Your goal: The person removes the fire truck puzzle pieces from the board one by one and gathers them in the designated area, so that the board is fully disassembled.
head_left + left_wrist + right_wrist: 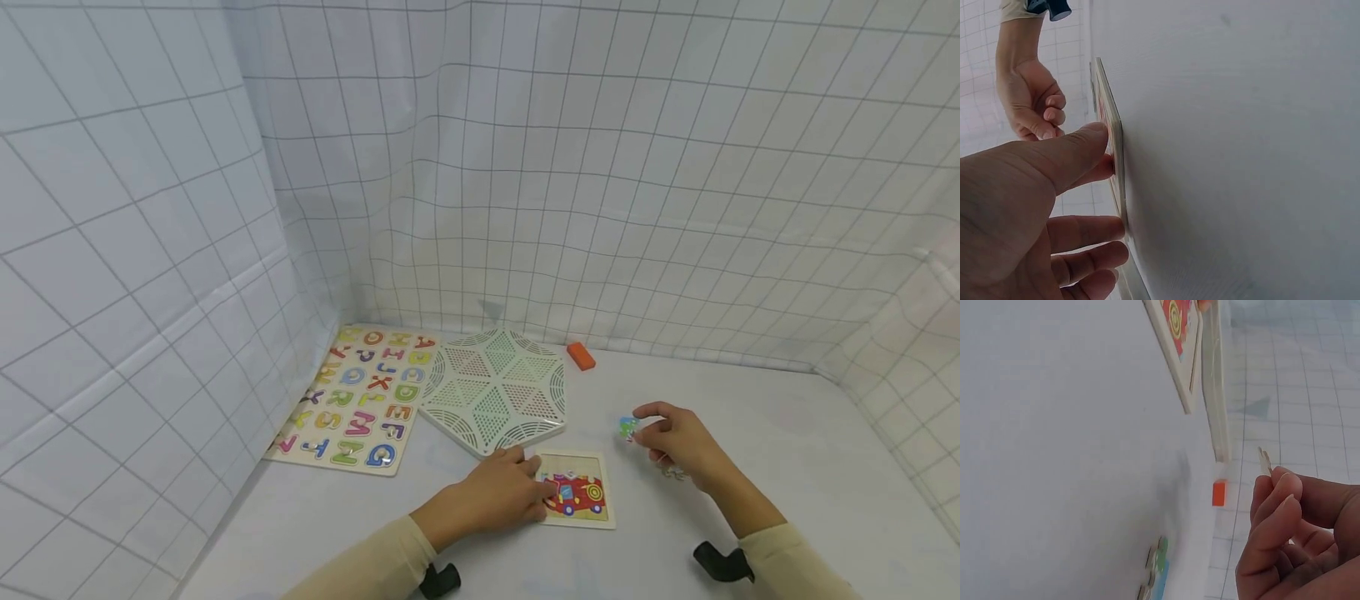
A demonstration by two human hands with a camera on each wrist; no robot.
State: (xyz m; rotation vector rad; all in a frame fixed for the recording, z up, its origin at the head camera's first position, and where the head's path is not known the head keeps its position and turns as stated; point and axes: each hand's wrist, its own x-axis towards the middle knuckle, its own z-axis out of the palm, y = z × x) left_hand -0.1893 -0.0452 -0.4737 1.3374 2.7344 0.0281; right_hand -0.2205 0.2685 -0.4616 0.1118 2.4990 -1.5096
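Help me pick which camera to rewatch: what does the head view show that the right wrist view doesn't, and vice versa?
Only the head view shows the letter board and most of the left hand.

Only the right wrist view clearly shows the loose pieces on the table and the pinched piece edge-on.

Both show the right hand, truck puzzle and orange block.

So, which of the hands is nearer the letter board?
Left. The left hand is at the vehicle puzzle, right of the letter board. The right hand is farther right, past the puzzle, holding a small piece.
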